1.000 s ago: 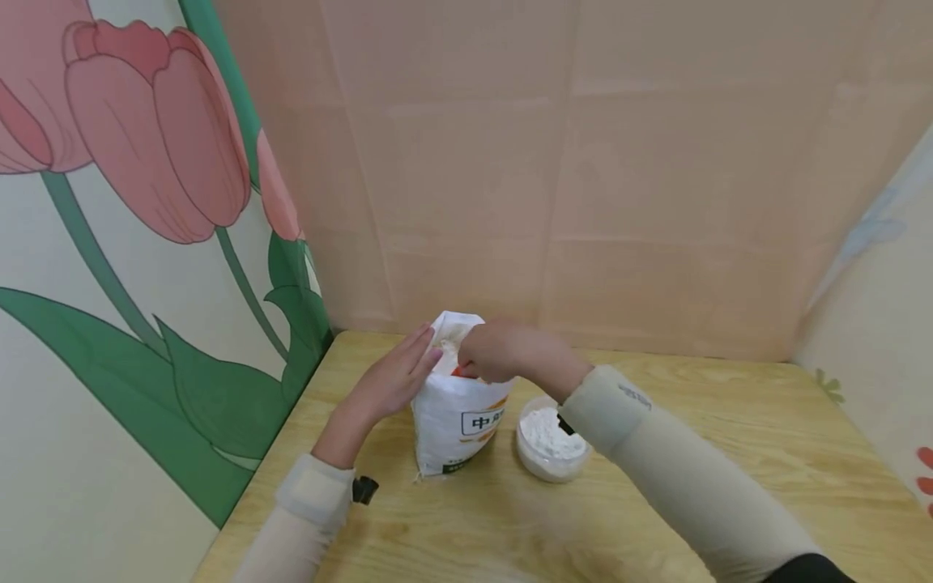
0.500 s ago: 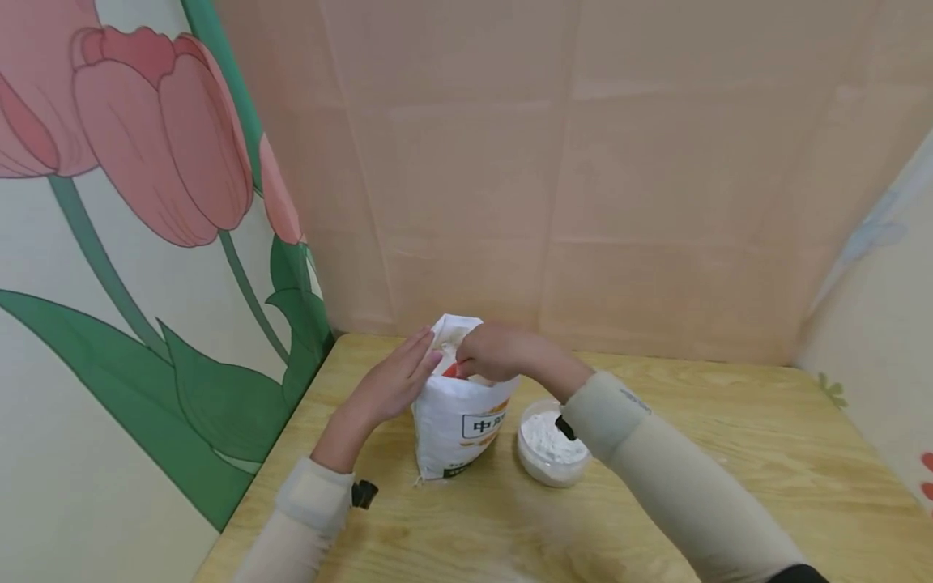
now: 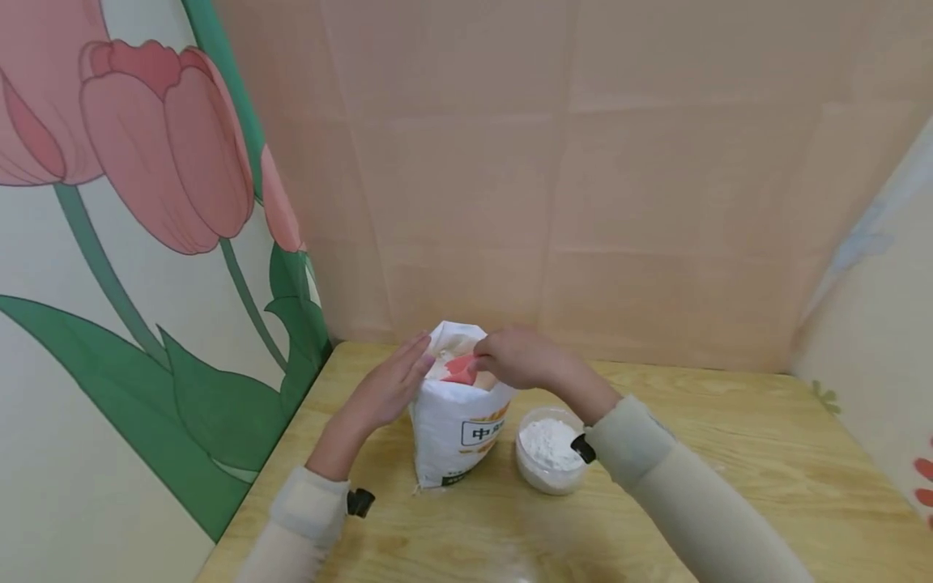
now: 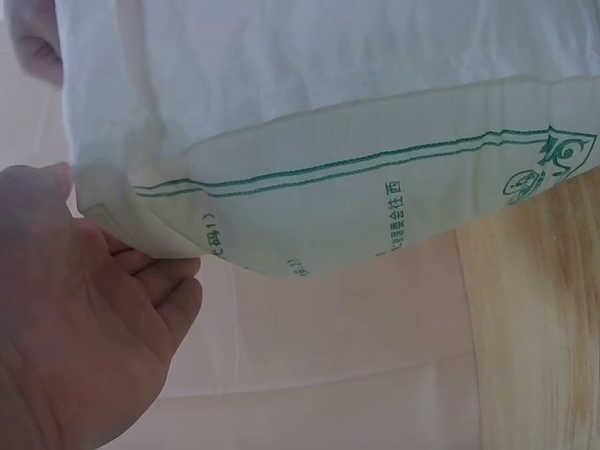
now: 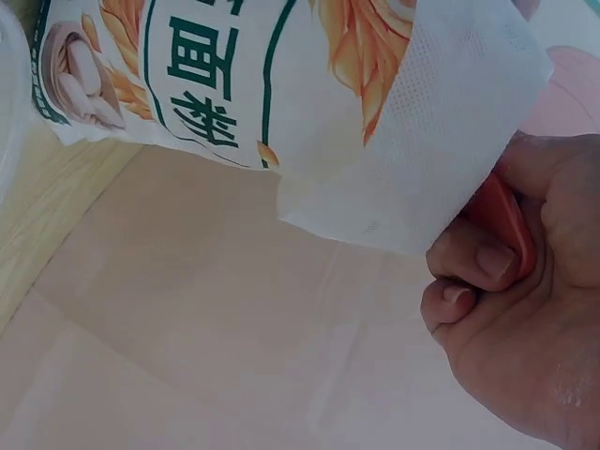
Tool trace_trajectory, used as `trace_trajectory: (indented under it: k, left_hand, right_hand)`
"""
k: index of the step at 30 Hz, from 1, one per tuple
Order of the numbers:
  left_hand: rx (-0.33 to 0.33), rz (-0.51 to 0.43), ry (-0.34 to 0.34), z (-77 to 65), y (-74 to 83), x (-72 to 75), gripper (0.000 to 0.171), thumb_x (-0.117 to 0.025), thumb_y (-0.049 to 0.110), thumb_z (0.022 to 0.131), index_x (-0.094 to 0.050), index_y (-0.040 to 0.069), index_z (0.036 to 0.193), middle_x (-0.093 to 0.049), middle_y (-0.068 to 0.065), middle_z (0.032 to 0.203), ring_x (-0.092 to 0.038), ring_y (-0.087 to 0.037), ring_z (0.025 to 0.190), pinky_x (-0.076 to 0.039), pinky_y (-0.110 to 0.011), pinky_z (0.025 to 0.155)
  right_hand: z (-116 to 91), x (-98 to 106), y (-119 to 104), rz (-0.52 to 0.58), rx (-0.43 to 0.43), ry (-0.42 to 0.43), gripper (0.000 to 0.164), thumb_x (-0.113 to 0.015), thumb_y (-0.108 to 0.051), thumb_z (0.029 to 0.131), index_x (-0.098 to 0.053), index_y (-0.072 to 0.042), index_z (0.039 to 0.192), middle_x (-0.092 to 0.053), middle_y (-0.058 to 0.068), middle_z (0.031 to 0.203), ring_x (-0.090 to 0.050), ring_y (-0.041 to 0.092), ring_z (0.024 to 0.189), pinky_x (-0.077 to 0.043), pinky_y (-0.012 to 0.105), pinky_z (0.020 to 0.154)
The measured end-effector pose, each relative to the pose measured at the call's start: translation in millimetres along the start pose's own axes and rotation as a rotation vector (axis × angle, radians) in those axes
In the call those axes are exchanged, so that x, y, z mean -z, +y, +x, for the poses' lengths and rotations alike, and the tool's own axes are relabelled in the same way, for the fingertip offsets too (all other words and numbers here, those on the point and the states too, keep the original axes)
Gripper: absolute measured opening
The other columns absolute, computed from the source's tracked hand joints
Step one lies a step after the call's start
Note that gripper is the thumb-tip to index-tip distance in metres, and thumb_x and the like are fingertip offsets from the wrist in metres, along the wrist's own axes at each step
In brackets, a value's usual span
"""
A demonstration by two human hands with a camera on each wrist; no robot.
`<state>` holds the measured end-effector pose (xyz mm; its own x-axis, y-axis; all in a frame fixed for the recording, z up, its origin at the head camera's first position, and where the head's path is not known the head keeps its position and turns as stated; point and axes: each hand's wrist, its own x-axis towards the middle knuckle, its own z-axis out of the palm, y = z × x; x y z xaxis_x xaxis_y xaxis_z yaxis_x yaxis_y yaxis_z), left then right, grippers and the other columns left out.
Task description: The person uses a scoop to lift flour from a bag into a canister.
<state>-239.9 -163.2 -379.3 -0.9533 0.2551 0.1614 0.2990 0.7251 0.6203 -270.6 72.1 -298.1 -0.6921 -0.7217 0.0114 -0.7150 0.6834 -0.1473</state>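
A white flour bag (image 3: 459, 429) stands upright with its mouth open and pale flour inside. My left hand (image 3: 386, 387) holds the bag's left side at the rim; in the left wrist view its curled fingers (image 4: 173, 291) lie along the bag's edge. Over the right side of the mouth, my right hand (image 3: 521, 356) grips a red scoop (image 3: 461, 369) by its handle. The scoop's bowl shows in the bag's mouth, with white flour by it. In the right wrist view, fingers wrap round the red handle (image 5: 502, 220) beside the bag's top edge.
A clear round bowl (image 3: 550, 482) heaped with white flour (image 3: 550, 441) stands just right of the bag, under the right wrist. All rest on a wood-grain table (image 3: 692, 453). A covered back wall (image 3: 568, 202) and a tulip-painted left wall (image 3: 146, 324) border it.
My right hand has drawn up and slightly right, bringing more of the red scoop into sight in the bag's mouth. The left hand stays at the bag's side.
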Motion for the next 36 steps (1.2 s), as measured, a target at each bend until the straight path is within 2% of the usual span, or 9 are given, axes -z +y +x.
trace_trajectory:
  k: [7, 14, 21, 27, 36]
  left_hand:
    - [-0.015, 0.007, -0.007, 0.2, 1.7, 1.1, 0.064, -0.029, 0.051, 0.11, -0.028, 0.012, 0.161, -0.024, -0.006, 0.168, -0.02, -0.025, 0.155, -0.021, -0.051, 0.124]
    - [-0.038, 0.023, -0.018, 0.6, -0.5, -1.3, 0.063, -0.027, 0.05, 0.11, -0.029, 0.011, 0.16, -0.024, -0.006, 0.168, -0.02, -0.025, 0.155, -0.021, -0.049, 0.124]
    - [-0.022, 0.042, -0.009, -0.1, -1.8, -2.7, 0.063, -0.026, 0.049, 0.11, -0.027, 0.012, 0.161, -0.023, -0.004, 0.168, -0.019, -0.023, 0.155, -0.021, -0.049, 0.124]
    - [-0.006, 0.061, -0.008, 0.0, -2.1, -5.8, 0.064, -0.026, 0.05, 0.11, -0.026, 0.011, 0.161, -0.022, -0.006, 0.168, -0.019, -0.024, 0.155, -0.022, -0.049, 0.124]
    - [-0.013, 0.076, -0.013, 1.4, -2.9, -9.3, 0.067, -0.025, 0.053, 0.109, -0.026, 0.01, 0.161, -0.021, -0.006, 0.168, -0.019, -0.025, 0.155, -0.021, -0.049, 0.124]
  right_hand:
    - [-16, -2, 4, 0.071, -0.022, 0.13, 0.019, -0.063, -0.024, 0.102, -0.075, -0.009, 0.102, -0.07, 0.0, 0.092, -0.061, 0.019, 0.083, -0.054, 0.038, 0.081]
    - [-34, -7, 12, 0.109, -0.009, 0.284, 0.015, -0.067, -0.021, 0.099, -0.073, -0.008, 0.097, -0.068, 0.0, 0.085, -0.059, 0.018, 0.077, -0.053, 0.038, 0.075]
    - [-44, -17, 12, 0.16, 0.01, 0.425, 0.016, -0.068, -0.021, 0.098, -0.075, -0.007, 0.103, -0.073, 0.004, 0.094, -0.065, 0.019, 0.083, -0.056, 0.041, 0.079]
    - [-48, -24, 13, 0.184, -0.02, 0.46, 0.02, -0.068, -0.025, 0.099, -0.074, -0.007, 0.106, -0.074, 0.005, 0.098, -0.065, 0.02, 0.084, -0.053, 0.047, 0.085]
    - [-50, -37, 19, 0.271, -0.029, 0.48, 0.02, -0.067, -0.02, 0.099, -0.074, -0.005, 0.11, -0.074, 0.007, 0.102, -0.067, 0.021, 0.089, -0.057, 0.043, 0.081]
